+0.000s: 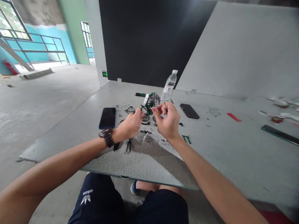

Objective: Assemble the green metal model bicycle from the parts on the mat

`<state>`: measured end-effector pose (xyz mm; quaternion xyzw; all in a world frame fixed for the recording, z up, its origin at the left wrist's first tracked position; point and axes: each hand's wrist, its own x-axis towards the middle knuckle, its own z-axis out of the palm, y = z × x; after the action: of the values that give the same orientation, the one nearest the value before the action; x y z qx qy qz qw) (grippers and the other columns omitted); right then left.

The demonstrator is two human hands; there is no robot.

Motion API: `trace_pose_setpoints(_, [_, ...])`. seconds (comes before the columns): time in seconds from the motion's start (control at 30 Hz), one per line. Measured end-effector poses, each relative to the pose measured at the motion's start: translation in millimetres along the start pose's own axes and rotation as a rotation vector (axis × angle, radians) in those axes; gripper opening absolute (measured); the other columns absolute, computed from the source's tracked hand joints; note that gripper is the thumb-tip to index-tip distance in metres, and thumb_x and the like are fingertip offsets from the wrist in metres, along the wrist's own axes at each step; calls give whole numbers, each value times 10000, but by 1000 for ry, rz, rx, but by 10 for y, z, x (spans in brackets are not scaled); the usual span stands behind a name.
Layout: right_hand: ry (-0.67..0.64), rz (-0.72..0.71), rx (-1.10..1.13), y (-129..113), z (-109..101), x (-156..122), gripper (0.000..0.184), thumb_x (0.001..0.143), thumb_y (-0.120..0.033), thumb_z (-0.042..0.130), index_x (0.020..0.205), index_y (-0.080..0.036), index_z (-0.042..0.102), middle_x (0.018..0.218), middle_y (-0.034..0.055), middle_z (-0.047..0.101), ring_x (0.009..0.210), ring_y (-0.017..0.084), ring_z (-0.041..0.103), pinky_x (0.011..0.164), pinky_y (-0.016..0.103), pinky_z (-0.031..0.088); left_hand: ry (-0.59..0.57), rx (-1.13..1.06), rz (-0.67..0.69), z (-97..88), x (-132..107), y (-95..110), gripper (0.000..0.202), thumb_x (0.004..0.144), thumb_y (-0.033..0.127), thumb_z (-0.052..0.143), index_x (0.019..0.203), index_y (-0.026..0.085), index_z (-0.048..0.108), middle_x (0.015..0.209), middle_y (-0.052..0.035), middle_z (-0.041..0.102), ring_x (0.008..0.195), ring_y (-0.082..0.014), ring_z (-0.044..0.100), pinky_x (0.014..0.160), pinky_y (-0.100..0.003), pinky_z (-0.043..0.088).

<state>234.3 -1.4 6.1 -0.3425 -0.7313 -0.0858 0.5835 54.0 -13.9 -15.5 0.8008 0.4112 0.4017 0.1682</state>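
A small green and black model bicycle is held up over the table, its spoked wheel pointing up and away from me. My left hand is closed on its frame at the near side. Just right of the bicycle, my right hand has thumb and forefinger pinched together; what sits between them, if anything, is too small to make out. Around and below the hands lie loose model parts: a black fork, a black frame piece, a black handlebar-like piece and green pieces.
A phone lies left of my hands and another dark phone to the right. A water bottle stands behind, near the wall. Further right are a red object and a long dark bar on the grey table.
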Motion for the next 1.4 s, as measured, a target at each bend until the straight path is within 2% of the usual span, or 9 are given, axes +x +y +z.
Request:
trace_pose_setpoints(0.1, [22,38,15,78,-44,29,438,942,-329,667,741,-275,282,812,19,673,768,172,659,690,346,503,-35,17,-5,12,-9,-12,150,1025,275,366,878,247,371,693,23,460,523,-133,357,580,-359,230])
trace_pose_setpoints(0.2, [3,32,5,111,-56,42,426,928,-283,667,730,-272,290,825,12,719,741,169,681,682,346,515,-41,20,-24,30,-17,-15,151,1033,293,368,891,244,384,660,39,425,510,-133,347,576,-356,224])
trace_pose_setpoints(0.4, [20,-18,-51,126,-40,35,421,916,-213,658,734,-268,282,742,-14,673,713,157,666,647,317,501,-43,15,-20,37,-21,-24,154,1044,312,350,912,241,387,656,33,456,512,-135,374,568,-350,230])
trace_pose_setpoints(0.63, [-34,-23,-34,160,-51,47,397,970,-291,591,748,-276,262,715,-11,617,692,156,638,633,323,492,-66,14,-31,13,-28,13,151,1041,309,343,902,250,351,637,48,425,509,-134,365,567,-341,221])
trace_pose_setpoints(0.93, [-41,-4,-35,146,-58,56,424,946,-251,617,744,-278,244,712,-7,634,674,152,631,630,325,500,-69,24,-41,24,-28,19,157,1049,332,337,934,243,398,626,37,459,508,-148,396,563,-349,229])
trace_pose_setpoints(1.1, [-62,-49,-48,187,-80,62,407,923,-200,621,746,-274,262,741,-4,643,696,152,641,629,316,502,-89,8,-44,-7,-23,35,146,1043,316,348,919,248,384,601,54,405,491,-144,351,567,-359,206])
trace_pose_setpoints(1.2, [-112,-139,-59,250,-126,83,353,940,-178,568,747,-269,287,796,15,652,757,163,650,646,324,508,-103,16,-10,-44,-9,10,147,1036,289,362,897,247,392,616,44,416,500,-146,362,572,-364,210])
trace_pose_setpoints(1.4, [-354,-321,-103,333,-253,156,267,960,-98,429,765,-270,371,817,35,640,829,195,604,718,379,519,-128,67,35,-89,19,-31,159,1017,235,386,859,239,407,657,11,462,537,-157,386,591,-375,229])
